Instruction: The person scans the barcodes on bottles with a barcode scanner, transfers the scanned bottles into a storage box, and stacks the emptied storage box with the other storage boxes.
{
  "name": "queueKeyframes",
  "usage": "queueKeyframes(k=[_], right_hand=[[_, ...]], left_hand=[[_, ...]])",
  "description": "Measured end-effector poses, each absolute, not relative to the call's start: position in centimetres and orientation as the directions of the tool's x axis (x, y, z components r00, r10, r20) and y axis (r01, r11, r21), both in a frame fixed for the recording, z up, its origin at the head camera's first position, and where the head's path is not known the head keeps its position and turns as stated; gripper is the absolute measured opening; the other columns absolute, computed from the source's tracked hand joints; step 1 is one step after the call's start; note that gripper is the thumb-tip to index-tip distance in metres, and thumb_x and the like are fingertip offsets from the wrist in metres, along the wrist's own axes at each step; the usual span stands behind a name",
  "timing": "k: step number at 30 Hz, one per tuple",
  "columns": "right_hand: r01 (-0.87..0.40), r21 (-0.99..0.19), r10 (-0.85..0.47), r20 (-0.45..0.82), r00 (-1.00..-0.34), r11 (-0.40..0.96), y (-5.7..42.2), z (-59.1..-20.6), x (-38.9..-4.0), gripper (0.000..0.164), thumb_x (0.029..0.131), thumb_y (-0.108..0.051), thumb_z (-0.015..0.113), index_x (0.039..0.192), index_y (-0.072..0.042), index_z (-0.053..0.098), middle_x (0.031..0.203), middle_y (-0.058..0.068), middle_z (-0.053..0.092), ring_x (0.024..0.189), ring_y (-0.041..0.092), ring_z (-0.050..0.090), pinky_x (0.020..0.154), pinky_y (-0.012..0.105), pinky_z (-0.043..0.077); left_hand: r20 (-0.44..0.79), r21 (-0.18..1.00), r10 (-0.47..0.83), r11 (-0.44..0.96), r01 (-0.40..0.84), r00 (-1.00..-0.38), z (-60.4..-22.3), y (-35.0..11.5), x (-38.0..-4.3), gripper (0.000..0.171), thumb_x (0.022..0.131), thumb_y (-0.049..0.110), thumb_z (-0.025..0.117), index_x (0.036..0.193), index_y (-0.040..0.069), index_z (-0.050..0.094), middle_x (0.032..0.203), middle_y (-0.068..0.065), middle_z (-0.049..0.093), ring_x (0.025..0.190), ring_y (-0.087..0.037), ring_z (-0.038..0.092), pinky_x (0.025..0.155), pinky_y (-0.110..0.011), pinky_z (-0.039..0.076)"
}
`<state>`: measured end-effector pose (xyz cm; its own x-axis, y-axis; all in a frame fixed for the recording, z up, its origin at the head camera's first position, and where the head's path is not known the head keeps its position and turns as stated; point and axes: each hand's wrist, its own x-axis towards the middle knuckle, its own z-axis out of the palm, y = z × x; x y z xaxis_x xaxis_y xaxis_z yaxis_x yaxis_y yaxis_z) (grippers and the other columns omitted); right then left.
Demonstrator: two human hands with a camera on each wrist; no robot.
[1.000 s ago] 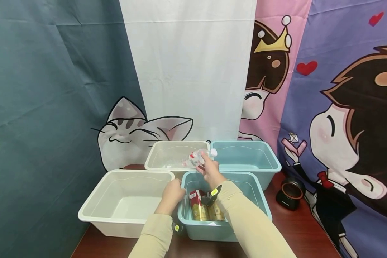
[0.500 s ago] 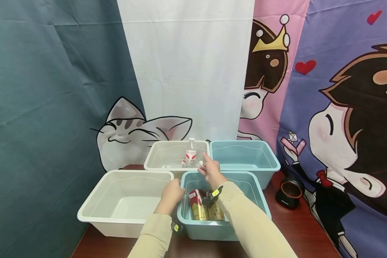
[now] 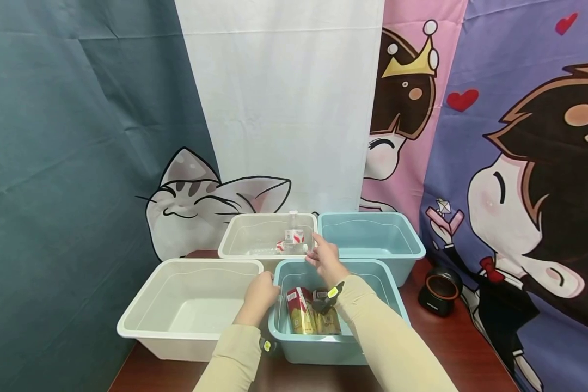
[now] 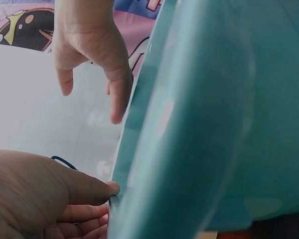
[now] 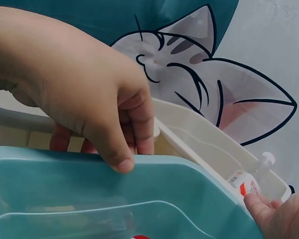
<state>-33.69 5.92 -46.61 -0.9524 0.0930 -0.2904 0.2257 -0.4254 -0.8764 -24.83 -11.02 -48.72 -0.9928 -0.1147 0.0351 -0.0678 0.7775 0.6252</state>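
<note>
My left hand [image 3: 262, 294] grips the left rim of the front blue bin [image 3: 392, 294]; in the right wrist view its thumb lies over the rim, its fingers outside. My right hand [image 3: 325, 258] holds nothing, its fingers loosely spread over the bin's far edge. Just left of those fingers, a clear plastic bottle [image 3: 294, 236] with a red-and-white label stands near upright in the back white bin [image 3: 240, 231]. Another clear bottle [image 3: 264, 251] lies low in the same bin. Seen from the right wrist, the white-capped bottle [image 5: 246, 181] leans close to the right fingertips.
Red-and-gold cans [image 3: 301, 313] lie in the front blue bin. A second white bin [image 3: 191, 335] stands front left, another blue bin [image 3: 372, 253] back right. A black round device [image 3: 440, 291] sits on the brown table [image 3: 451, 348], with printed curtains behind.
The right hand has let go of the bottle, which went from tilted in the fingers to standing in the back white bin. That hand has drawn slightly right; the left hand keeps its hold.
</note>
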Motion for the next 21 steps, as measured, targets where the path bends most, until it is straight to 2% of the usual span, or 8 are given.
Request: queueKeyframes(k=[5,13,16,21], right_hand=[[0.230,-0.906,0.054,-0.266,-0.962,-0.356,6.8,-46.8,-34.0,0.073,0.100,-0.031,0.062,0.152,0.008,0.029,0.140,0.034,0.049,0.091,0.026,0.066,0.097,0.046,0.056],[0.236,-0.932,-0.019,-0.240,-0.970,-0.277,9.0,-47.3,-33.9,0.057,0.100,-0.028,0.063,0.141,0.007,0.044,0.104,0.013,0.067,0.094,0.028,0.072,0.087,0.045,0.060],[0.240,-0.941,-0.049,-0.235,-0.971,-0.238,9.8,-47.5,-33.7,0.054,0.100,-0.029,0.062,0.139,0.006,0.046,0.104,0.014,0.070,0.099,0.030,0.071,0.088,0.045,0.060],[0.243,-0.955,-0.091,-0.231,-0.969,-0.171,10.9,-47.8,-33.4,0.054,0.101,-0.028,0.061,0.141,0.005,0.046,0.117,0.024,0.067,0.105,0.036,0.069,0.092,0.048,0.058]], left_hand=[[0.036,0.625,-0.115,0.778,-0.067,-0.993,-48.7,-11.0,-24.8,0.023,0.084,0.003,0.069,0.105,-0.007,0.066,0.088,-0.014,0.069,0.078,-0.025,0.067,0.076,-0.044,0.061],[0.035,0.632,-0.122,0.771,-0.072,-0.992,-48.9,-10.9,-24.8,0.024,0.085,0.003,0.069,0.106,-0.007,0.066,0.091,-0.015,0.070,0.081,-0.028,0.069,0.078,-0.045,0.062],[0.033,0.635,-0.124,0.769,-0.075,-0.992,-48.9,-10.9,-24.8,0.023,0.086,0.003,0.069,0.106,-0.007,0.066,0.092,-0.016,0.070,0.083,-0.028,0.069,0.078,-0.045,0.062],[0.033,0.630,-0.126,0.773,-0.078,-0.991,-48.9,-10.9,-24.8,0.023,0.086,0.004,0.069,0.106,-0.006,0.066,0.092,-0.016,0.070,0.083,-0.028,0.070,0.078,-0.045,0.062]])
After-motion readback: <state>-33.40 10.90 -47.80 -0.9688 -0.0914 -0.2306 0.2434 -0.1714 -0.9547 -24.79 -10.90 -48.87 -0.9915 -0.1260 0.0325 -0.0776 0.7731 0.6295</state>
